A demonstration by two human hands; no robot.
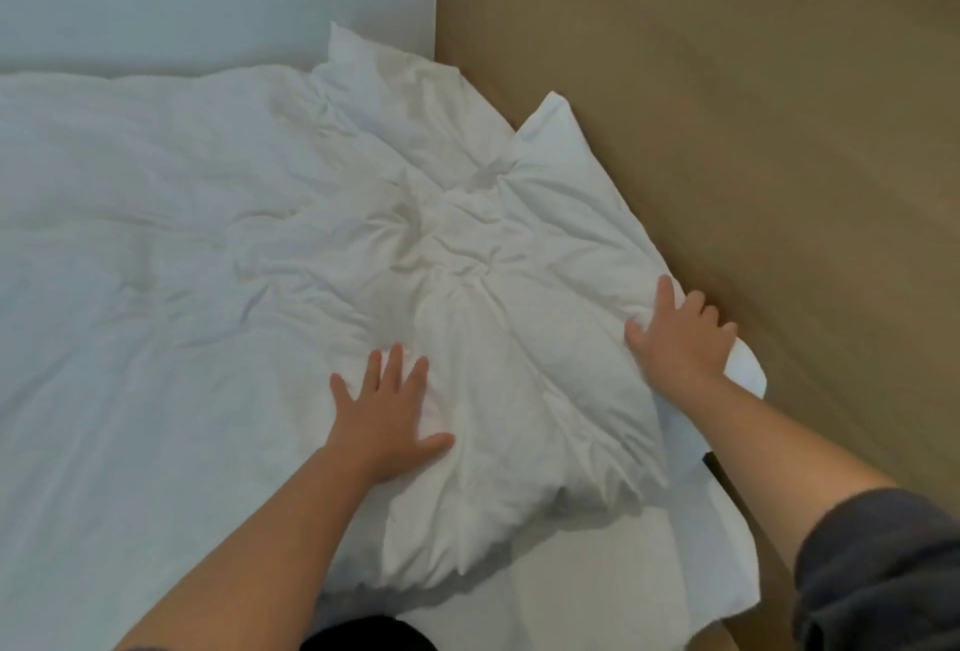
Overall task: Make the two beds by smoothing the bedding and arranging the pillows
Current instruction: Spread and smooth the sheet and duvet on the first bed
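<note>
White pillow (519, 338) lies crumpled at four o'clock on the bed (104, 390), against the brown panel (727, 105). Our left grip (387, 416) presses flat, fingers apart. Our right grip (680, 333) hooks the pillow's three-o'clock edge; whether it is clamped we cannot tell. Uneven pushing could bunch the filling or wedge that corner.

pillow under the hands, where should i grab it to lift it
Likely its opposite side edges, coming from left and right: the pillow lies flat and puffy, too thick to grip mid-body. The right hand rests on its right edge.
</note>
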